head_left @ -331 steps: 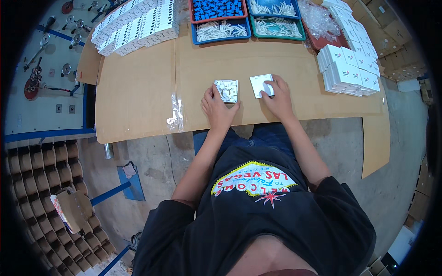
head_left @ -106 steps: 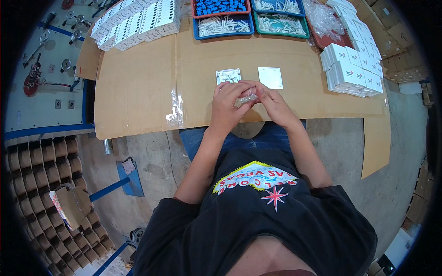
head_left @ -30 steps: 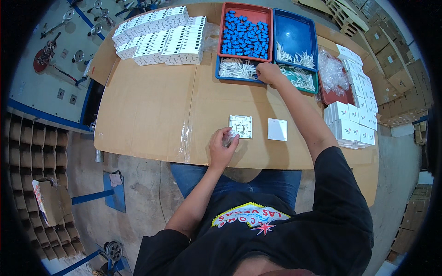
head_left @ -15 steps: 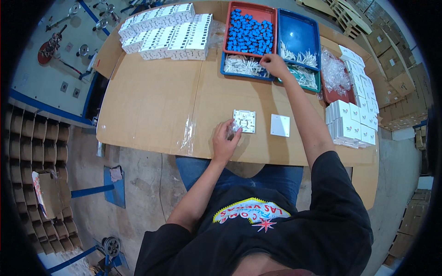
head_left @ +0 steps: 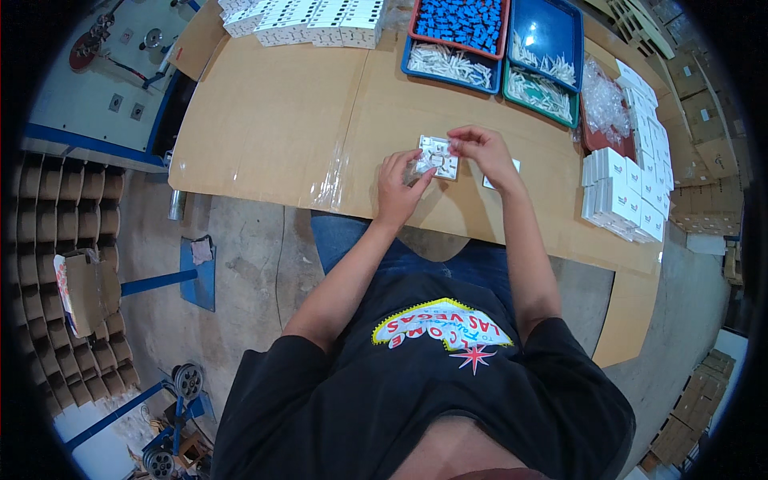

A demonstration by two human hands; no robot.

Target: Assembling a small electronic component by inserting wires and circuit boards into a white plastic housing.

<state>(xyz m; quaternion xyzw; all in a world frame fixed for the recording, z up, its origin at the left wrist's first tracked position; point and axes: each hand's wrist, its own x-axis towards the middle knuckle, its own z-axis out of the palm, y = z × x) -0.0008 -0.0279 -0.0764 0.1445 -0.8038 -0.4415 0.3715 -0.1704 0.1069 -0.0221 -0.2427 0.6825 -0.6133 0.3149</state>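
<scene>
A square white plastic plate (head_left: 449, 170) with moulded fittings lies on the cardboard-covered table in front of me. My left hand (head_left: 397, 190) is closed on a small crumpled clear plastic bag (head_left: 414, 170) at the plate's left side. Over the plate's upper right corner is my right hand (head_left: 490, 158), thumb and fingertips pinched together. Whatever is in that pinch is too small to make out. A second flat white square plate (head_left: 487, 183) lies just to the right, mostly covered by my right hand and wrist.
At the back are a red tray (head_left: 506, 44) of blue parts, a blue tray (head_left: 405, 67) of white pieces, another blue tray (head_left: 578, 48) and a green tray (head_left: 573, 118). White boxes stand in stacks at far left (head_left: 320, 28) and right (head_left: 628, 192), near bagged plastic (head_left: 606, 100).
My right hand has come back from the trays to the plate. My left hand stays beside the plate with the clear bag. The whole view has shifted, with the table now higher in the picture.
</scene>
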